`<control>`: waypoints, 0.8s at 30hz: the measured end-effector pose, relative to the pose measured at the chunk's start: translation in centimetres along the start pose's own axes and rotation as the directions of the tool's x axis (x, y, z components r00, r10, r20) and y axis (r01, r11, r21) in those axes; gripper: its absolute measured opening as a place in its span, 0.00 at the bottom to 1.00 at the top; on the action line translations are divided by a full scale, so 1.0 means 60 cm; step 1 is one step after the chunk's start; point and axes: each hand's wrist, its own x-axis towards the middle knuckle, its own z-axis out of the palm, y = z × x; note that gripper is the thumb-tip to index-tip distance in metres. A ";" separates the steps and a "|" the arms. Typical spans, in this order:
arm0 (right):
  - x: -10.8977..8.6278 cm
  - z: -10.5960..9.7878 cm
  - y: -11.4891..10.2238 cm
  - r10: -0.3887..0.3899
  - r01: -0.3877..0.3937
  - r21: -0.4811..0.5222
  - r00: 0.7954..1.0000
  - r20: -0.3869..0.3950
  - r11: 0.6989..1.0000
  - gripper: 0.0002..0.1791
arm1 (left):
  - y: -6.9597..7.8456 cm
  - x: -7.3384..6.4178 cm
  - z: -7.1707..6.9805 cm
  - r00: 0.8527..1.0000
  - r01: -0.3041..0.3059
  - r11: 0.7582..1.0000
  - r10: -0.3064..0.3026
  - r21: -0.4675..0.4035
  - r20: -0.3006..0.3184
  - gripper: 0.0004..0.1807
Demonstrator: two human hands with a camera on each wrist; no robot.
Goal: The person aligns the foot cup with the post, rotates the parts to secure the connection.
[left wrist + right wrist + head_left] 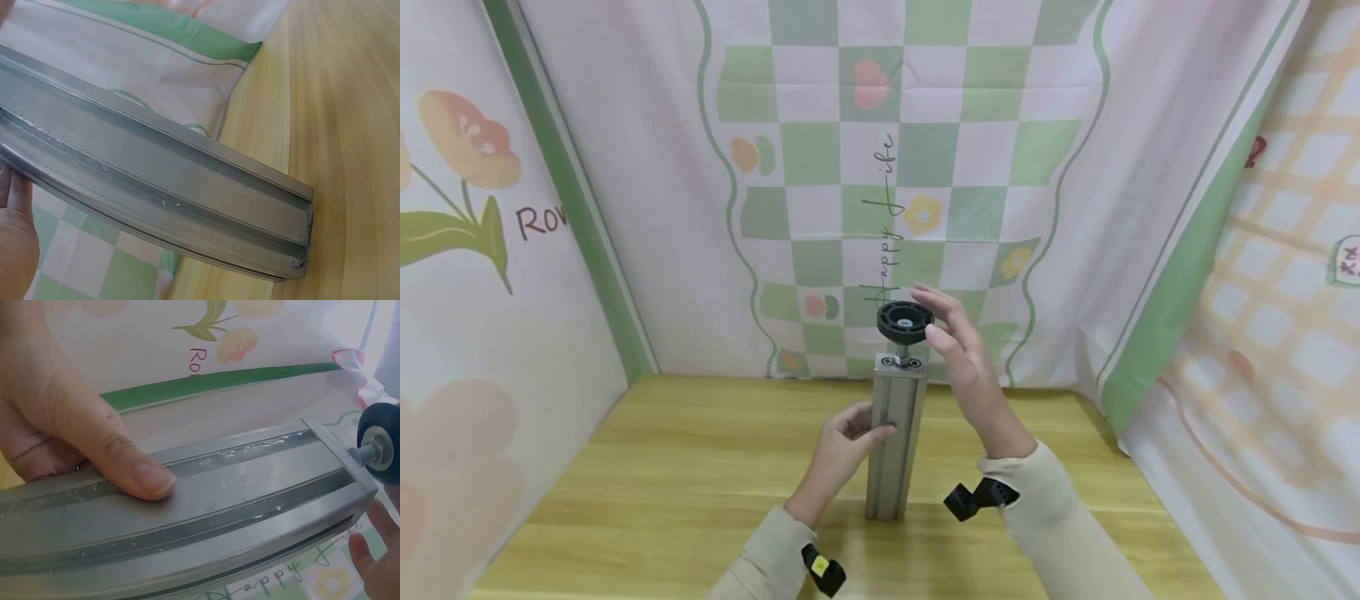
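A grey aluminium profile [892, 450] stands upright on the table, long grooves running down its sides. On its top end plate [901, 365] a threaded stem carries a round black levelling foot [890, 315], flat face up. My left hand [844, 446] grips the profile partway up, with the thumb [153, 478] across one face in the right wrist view. Beside the levelling foot is my right hand [966, 362], its fingers extended past the disc and its thumb at the disc's near right edge. Whether the thumb touches is unclear. The profile's lower end [294, 234] meets the table in the left wrist view.
The wood-grain table [700, 467] spreads around the profile. Printed curtains [805, 150] hang behind it and at both sides. Small black wrist mounts [981, 498] are strapped over both sleeves.
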 end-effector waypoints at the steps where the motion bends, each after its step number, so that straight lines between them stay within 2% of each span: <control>1: 0.003 0.000 0.002 0.022 -0.023 0.053 0.999 0.033 0.998 0.26 | 0.000 0.000 0.000 1.000 0.001 1.000 -0.001 0.001 0.000 0.24; 3: 0.007 0.000 0.007 0.052 -0.065 0.159 0.995 0.087 0.985 0.28 | 0.000 0.000 0.000 1.000 0.003 1.000 -0.003 0.001 -0.001 0.24; 6: 0.014 0.001 0.014 0.058 -0.096 0.300 0.989 0.133 0.949 0.29 | 0.000 -0.001 0.000 1.000 0.006 1.000 -0.006 0.006 -0.002 0.25; 10: 0.019 0.002 0.018 0.049 -0.106 0.395 0.987 0.151 0.913 0.27 | 0.000 -0.002 -0.001 1.000 0.002 1.000 -0.002 0.004 0.001 0.24; 17: 0.023 0.003 0.019 0.031 -0.098 0.421 0.986 0.162 0.902 0.26 | 0.000 -0.002 -0.001 1.000 -0.001 1.000 0.001 -0.010 0.004 0.24; 24: 0.021 0.002 0.018 0.017 -0.083 0.412 0.987 0.161 0.908 0.25 | 0.000 -0.004 -0.002 1.000 0.005 1.000 -0.005 -0.009 0.005 0.24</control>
